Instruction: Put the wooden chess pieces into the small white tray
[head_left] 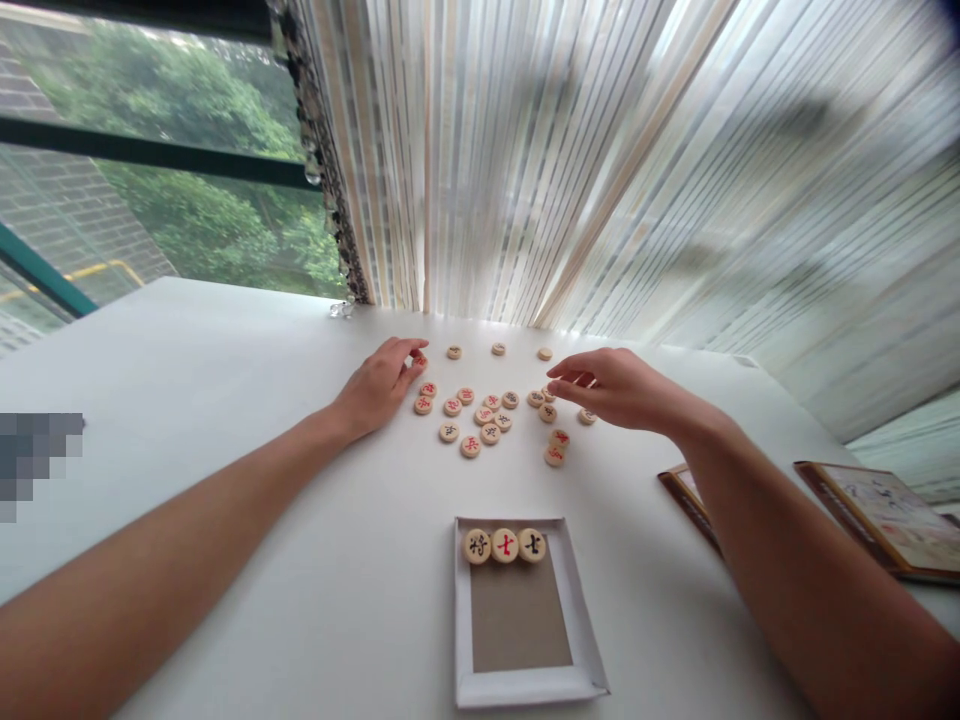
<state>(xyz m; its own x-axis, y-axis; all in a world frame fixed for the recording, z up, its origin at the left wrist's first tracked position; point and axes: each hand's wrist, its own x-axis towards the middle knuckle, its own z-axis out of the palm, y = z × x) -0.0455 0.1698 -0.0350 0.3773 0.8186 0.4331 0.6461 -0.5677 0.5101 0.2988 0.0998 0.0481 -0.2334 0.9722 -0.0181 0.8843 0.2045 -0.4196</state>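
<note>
Several round wooden chess pieces (491, 415) with red or black characters lie scattered on the white table (225, 400). My left hand (379, 385) rests at the left edge of the scatter, its fingertips curled onto a piece with red marking (420, 360). My right hand (619, 388) hovers over the right side of the scatter, fingers stretched out toward the pieces, nothing visibly in it. Near me stands a shallow white box tray (585, 640) with three pieces (504, 545) lined along its far end.
A brown-edged box lid (885, 520) and another flat board part (686, 495) lie at the right, partly behind my right forearm. Striped curtains (600, 160) hang behind the table and a window (150, 170) is at the left. A few single pieces (498, 349) lie by the far edge.
</note>
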